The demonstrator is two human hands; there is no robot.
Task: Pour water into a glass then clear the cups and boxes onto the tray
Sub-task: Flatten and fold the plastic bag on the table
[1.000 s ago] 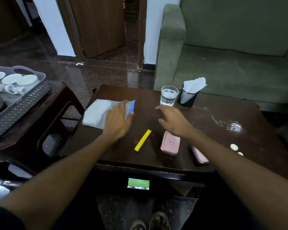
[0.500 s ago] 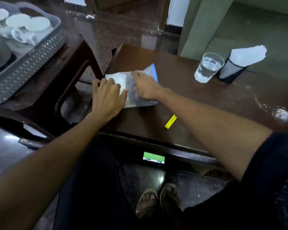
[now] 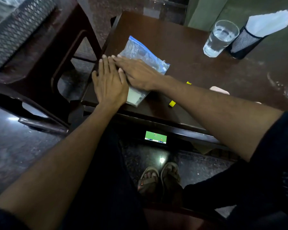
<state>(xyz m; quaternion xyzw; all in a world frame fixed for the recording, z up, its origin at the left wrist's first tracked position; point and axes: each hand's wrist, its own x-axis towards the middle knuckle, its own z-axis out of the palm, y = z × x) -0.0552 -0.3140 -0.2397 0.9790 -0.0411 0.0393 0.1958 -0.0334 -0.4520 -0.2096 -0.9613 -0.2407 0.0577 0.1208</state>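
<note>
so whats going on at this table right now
A person has both hands flat on a clear plastic bag at the near left corner of the dark table, left hand beside right hand. A glass of water stands full beside a mesh napkin holder.

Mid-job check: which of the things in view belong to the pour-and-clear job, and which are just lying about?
Part of the job:
glass, already holding water
tray, on the side table at left
pink box, mostly hidden behind the right arm

Just lying about:
plastic bag, under the flat left hand and right hand
napkin holder
yellow strip
</note>
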